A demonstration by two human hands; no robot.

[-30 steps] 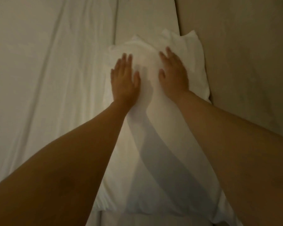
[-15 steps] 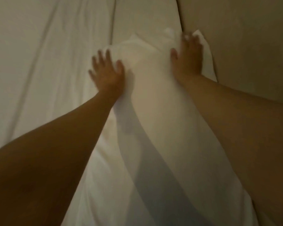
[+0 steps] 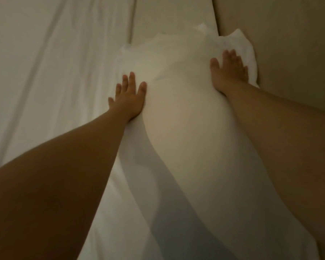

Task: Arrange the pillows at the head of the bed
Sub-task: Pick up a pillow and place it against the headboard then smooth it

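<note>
A white pillow [image 3: 180, 113] lies on the bed [image 3: 45, 72], its far corner against the beige headboard [image 3: 280, 44]. The left hand [image 3: 129, 101] presses its left edge and the right hand [image 3: 230, 70] its right side, fingers spread flat, gripping nothing.

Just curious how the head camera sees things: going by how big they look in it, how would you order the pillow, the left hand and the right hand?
1. Pillow, by far the largest.
2. and 3. Left hand and right hand: they look much alike. The left seems slightly bigger, but it is nearer the camera, so I would not rank them.
</note>
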